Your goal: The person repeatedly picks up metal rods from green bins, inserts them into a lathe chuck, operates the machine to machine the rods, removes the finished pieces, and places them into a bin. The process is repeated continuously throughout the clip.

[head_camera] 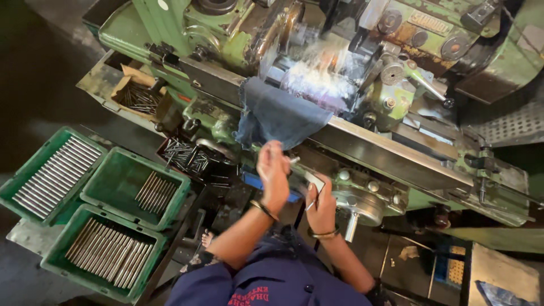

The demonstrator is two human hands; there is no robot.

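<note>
At the green machine (pixel 226 39), the left hand (pixel 273 170) is closed, seemingly pinching a small metal pin just below the blue cloth (pixel 280 113); the right hand (pixel 321 204) grips a flat metal gauge (pixel 314 182). Three green crates (pixel 93 170) at left already hold rows of rods, while loose pins wait in the dark tray (pixel 190 156).
</note>
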